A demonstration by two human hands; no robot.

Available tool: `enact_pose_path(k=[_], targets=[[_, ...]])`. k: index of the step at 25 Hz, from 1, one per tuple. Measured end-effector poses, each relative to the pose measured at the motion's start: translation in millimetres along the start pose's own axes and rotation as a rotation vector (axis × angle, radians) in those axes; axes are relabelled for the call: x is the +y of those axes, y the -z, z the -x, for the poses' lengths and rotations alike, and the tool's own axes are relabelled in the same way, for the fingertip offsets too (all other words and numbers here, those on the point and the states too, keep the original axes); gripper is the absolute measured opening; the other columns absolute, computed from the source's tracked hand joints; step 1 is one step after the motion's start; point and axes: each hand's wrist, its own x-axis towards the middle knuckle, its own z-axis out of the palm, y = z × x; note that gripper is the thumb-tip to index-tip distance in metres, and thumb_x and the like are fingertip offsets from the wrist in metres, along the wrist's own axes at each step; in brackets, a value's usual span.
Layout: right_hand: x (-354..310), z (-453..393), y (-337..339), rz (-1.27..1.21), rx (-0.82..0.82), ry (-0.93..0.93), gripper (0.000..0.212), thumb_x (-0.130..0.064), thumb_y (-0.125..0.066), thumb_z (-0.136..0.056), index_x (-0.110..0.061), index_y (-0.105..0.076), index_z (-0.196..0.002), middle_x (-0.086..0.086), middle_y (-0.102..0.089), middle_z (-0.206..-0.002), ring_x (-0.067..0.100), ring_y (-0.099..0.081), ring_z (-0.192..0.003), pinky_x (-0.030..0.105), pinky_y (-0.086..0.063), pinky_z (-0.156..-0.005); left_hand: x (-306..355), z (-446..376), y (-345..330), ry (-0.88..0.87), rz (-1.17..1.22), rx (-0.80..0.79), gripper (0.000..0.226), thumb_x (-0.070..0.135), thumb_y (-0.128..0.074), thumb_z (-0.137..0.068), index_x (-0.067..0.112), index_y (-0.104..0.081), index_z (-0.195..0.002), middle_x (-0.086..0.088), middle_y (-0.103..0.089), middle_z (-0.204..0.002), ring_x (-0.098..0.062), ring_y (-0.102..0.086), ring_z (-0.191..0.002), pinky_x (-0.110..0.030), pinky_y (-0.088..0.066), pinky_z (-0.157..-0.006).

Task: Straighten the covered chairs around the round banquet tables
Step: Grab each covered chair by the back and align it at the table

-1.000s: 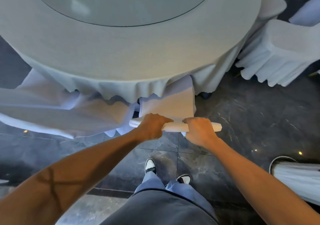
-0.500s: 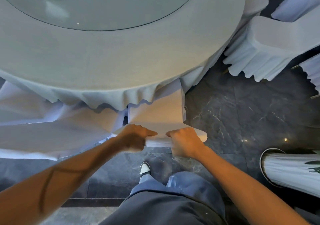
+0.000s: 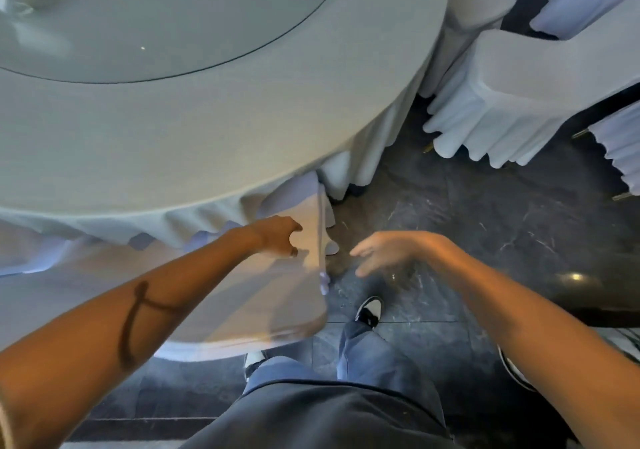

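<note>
A white covered chair (image 3: 242, 296) sits tucked against the round counter (image 3: 214, 144), its front under the hanging cloth. The left hand (image 3: 277, 237) hovers over the chair's top with fingers loosely curled, holding nothing that shows. The right hand (image 3: 384, 251) hangs slack and empty just beside the chair, above the dark floor (image 3: 485, 227).

One round banquet table (image 3: 214, 130) with one glass turntable (image 3: 156, 16) on it. Covered chairs (image 3: 270, 296): five that I can make out, one of them tucked under the cloth. Two bare hands (image 3: 277, 237). Two shoes (image 3: 370, 310) on the floor.
</note>
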Motion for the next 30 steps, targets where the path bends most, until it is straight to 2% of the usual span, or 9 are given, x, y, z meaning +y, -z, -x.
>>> enact_pose_path(k=[4,7,9,14,17,20,23,26,30], targets=[[103.1,37.0,61.8,-0.101,0.081,-0.121,0.064,-0.047,-0.068,-0.085,-0.027,-0.048,-0.142,-0.004,-0.045,-0.149,0.014,-0.043,-0.134,0.029,-0.029,-0.108,91.1,-67.4,16.6,0.018,0.072,-0.004,0.067,0.043,-0.06,-0.094,0.015,-0.036,-0.151,-0.008,-0.041,-0.153,-0.028,-0.041,-0.138,-0.034,-0.035,-0.107],[163.5,59.7,95.7,-0.123,0.156,-0.155,0.059,-0.041,-0.066,-0.089,-0.021,-0.048,-0.142,-0.002,-0.043,-0.15,0.015,-0.04,-0.136,0.024,-0.026,-0.102,150.4,-107.8,35.5,-0.04,0.094,0.042,0.059,0.036,-0.067,-0.089,0.017,-0.047,-0.141,-0.007,-0.054,-0.141,-0.027,-0.053,-0.125,-0.033,-0.043,-0.095],[203.0,72.5,117.7,-0.135,0.202,-0.182,0.059,-0.039,-0.064,-0.091,-0.018,-0.047,-0.143,0.0,-0.044,-0.15,0.016,-0.041,-0.136,0.023,-0.027,-0.102,186.6,-139.2,50.8,-0.067,0.073,0.094,0.054,0.035,-0.064,-0.09,0.016,-0.048,-0.138,-0.006,-0.06,-0.132,-0.029,-0.058,-0.118,-0.031,-0.044,-0.087],[303.9,91.7,176.7,-0.088,0.335,-0.232,0.063,-0.045,-0.06,-0.093,-0.013,-0.043,-0.145,0.004,-0.038,-0.154,0.019,-0.033,-0.142,0.03,-0.023,-0.113,268.4,-227.5,106.3,-0.098,0.003,0.18,0.087,0.067,-0.052,-0.072,0.023,-0.032,-0.144,-0.01,-0.053,-0.136,-0.034,-0.051,-0.124,-0.051,-0.045,-0.099],[370.4,101.3,232.6,-0.091,0.432,-0.289,0.069,-0.049,-0.06,-0.092,-0.017,-0.038,-0.149,0.004,-0.032,-0.157,0.018,-0.024,-0.146,0.032,-0.018,-0.116,330.4,-300.8,157.4,-0.13,-0.052,0.168,0.074,0.06,-0.058,-0.08,0.025,-0.037,-0.142,-0.006,-0.05,-0.139,-0.031,-0.046,-0.129,-0.052,-0.041,-0.103],[433.1,109.3,291.7,-0.109,0.516,-0.364,0.07,-0.049,-0.06,-0.091,-0.022,-0.035,-0.15,0.001,-0.029,-0.158,0.016,-0.018,-0.148,0.036,-0.018,-0.119,384.6,-374.5,214.4,-0.207,-0.108,0.213,0.072,0.065,-0.056,-0.08,0.026,-0.042,-0.139,-0.003,-0.051,-0.14,-0.028,-0.045,-0.13,-0.049,-0.043,-0.101],[488.7,129.4,349.0,-0.098,0.552,-0.463,0.066,-0.054,-0.059,-0.088,-0.03,-0.039,-0.147,0.003,-0.029,-0.158,0.024,-0.023,-0.146,0.043,-0.023,-0.117,444.8,-436.2,273.4,-0.27,-0.165,0.173,0.076,0.067,-0.052,-0.083,0.023,-0.039,-0.143,-0.006,-0.047,-0.144,-0.029,-0.042,-0.134,-0.048,-0.042,-0.102],[541.8,153.2,395.7,-0.116,0.582,-0.505,0.062,-0.05,-0.06,-0.089,-0.029,-0.042,-0.145,0.003,-0.037,-0.153,0.023,-0.033,-0.141,0.037,-0.025,-0.115,499.2,-483.0,325.5,-0.312,-0.233,0.168,0.078,0.065,-0.052,-0.085,0.022,-0.035,-0.147,-0.01,-0.045,-0.145,-0.031,-0.04,-0.136,-0.047,-0.039,-0.106],[620.1,186.8,448.5,-0.161,0.484,-0.512,0.06,-0.046,-0.057,-0.092,-0.022,-0.043,-0.145,0.002,-0.038,-0.153,0.023,-0.036,-0.139,0.036,-0.028,-0.114,578.4,-545.6,375.1,-0.333,-0.298,0.131,0.073,0.056,-0.053,-0.087,0.022,-0.033,-0.148,-0.009,-0.044,-0.143,-0.032,-0.04,-0.132,-0.049,-0.035,-0.106]])
